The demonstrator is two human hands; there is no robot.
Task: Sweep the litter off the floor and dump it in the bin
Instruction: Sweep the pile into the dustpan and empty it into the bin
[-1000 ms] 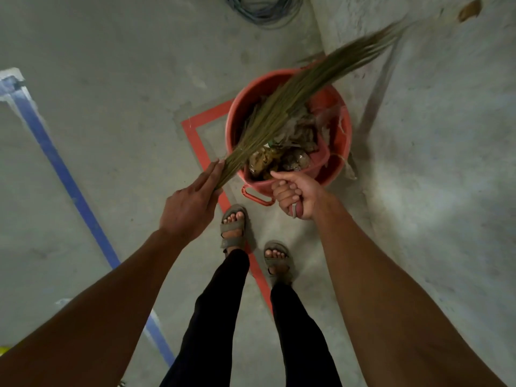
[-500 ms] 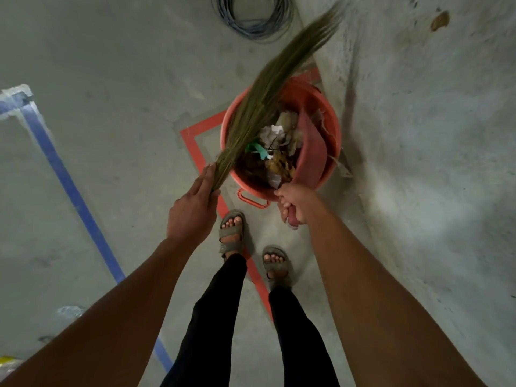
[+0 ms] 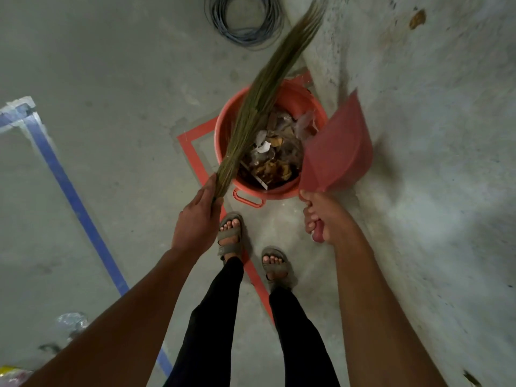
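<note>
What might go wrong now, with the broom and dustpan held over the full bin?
1. The broom bristles lie across the bin; pulling them back may flick out litter, which is piled high.
2. The dustpan, gripped by the right hand, overhangs the rim, so leftover dirt may fall outside.
3. The cable coil behind could snag the bristles.
</note>
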